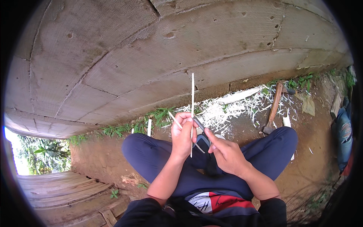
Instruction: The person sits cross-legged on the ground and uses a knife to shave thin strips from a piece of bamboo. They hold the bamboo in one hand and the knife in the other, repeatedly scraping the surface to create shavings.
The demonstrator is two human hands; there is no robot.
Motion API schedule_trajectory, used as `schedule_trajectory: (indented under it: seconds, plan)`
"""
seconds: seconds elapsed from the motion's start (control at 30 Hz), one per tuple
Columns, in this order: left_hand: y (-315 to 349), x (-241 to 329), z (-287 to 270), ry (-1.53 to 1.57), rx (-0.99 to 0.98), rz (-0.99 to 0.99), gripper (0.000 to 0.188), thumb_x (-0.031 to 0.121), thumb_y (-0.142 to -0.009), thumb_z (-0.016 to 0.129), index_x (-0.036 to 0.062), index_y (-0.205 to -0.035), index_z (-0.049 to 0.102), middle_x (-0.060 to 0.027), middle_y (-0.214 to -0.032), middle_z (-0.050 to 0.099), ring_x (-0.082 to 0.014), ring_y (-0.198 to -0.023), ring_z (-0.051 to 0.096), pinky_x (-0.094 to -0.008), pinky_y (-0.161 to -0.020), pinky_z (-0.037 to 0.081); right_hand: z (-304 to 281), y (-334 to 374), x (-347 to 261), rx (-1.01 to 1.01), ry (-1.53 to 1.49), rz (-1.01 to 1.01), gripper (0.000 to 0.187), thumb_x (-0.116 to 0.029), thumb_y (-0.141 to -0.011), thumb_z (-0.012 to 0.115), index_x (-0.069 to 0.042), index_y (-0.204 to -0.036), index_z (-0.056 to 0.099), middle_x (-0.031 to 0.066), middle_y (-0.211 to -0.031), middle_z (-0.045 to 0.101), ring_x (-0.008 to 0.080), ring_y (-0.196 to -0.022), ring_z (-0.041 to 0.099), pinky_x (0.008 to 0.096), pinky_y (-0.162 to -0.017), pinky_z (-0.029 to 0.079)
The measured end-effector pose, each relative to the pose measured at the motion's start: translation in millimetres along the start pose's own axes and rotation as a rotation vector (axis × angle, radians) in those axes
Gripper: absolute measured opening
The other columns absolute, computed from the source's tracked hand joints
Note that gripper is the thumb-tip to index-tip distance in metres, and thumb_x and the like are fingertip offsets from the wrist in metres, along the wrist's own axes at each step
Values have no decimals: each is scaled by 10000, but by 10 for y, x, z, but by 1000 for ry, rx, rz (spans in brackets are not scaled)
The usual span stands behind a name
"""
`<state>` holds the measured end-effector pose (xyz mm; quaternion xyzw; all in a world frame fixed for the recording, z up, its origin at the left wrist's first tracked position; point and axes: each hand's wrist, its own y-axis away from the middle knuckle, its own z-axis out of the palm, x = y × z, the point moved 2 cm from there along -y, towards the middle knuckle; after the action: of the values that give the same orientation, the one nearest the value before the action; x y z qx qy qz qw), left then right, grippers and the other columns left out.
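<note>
My left hand (183,133) is closed round a long, thin, pale wooden stick (193,94) that stands nearly upright. A second pale stick (175,119) slants through the same hand, its lower end showing below the fingers. In my right hand (228,156) is a knife (199,124), its dark blade pointing up and left to the upright stick, beside my left fingertips. The knife's handle is mostly covered by my fingers. Both hands are above my crossed legs (151,151), in dark trousers.
White wood shavings (217,115) cover the ground ahead, with a split wood piece (242,95) among them. A wooden-handled tool (275,105) lies to the right. A block wall (151,68) rises in front. Blue denim (343,136) is at far right, wooden planks (64,189) at lower left.
</note>
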<state>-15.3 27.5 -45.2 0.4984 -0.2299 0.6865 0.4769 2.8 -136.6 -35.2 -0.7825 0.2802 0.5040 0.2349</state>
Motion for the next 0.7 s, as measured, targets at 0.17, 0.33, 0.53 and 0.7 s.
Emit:
schedule_trajectory:
  seconds: [0.17, 0.33, 0.53, 0.7]
  plan:
    - [36, 33, 18, -55, -1, 28, 216, 81, -931, 448, -4, -1126, 485, -53, -716, 542, -40, -420, 404, -175, -375, 328, 40, 27, -8, 24, 18, -15, 607, 36, -809, 458, -102, -1388, 339, 121, -758, 598, 297, -652, 601, 384, -606, 486]
    - [67, 6, 33, -109, 54, 65, 214, 92, -930, 470, -4, -1111, 530, -35, -720, 548, -43, -420, 403, -165, -382, 313, 118, 51, -49, 88, 36, -20, 647, 111, -794, 476, -96, -1392, 339, 131, -751, 589, 251, -661, 602, 320, -632, 491]
    - [143, -46, -18, -122, 63, 97, 204, 101, -926, 488, 1, -1098, 535, -36, -707, 538, -37, -418, 399, -165, -377, 315, 270, 114, -116, 157, 14, 10, 651, 58, -774, 500, -108, -1385, 348, 97, -758, 599, 269, -642, 613, 357, -565, 504]
    - [107, -16, 65, -157, 66, 102, 205, 99, -925, 492, -4, -1096, 539, -30, -696, 533, -30, -429, 406, -162, -378, 320, 289, 72, -72, 232, 38, -19, 631, 60, -775, 492, -95, -1374, 365, 99, -769, 601, 271, -630, 615, 360, -551, 503]
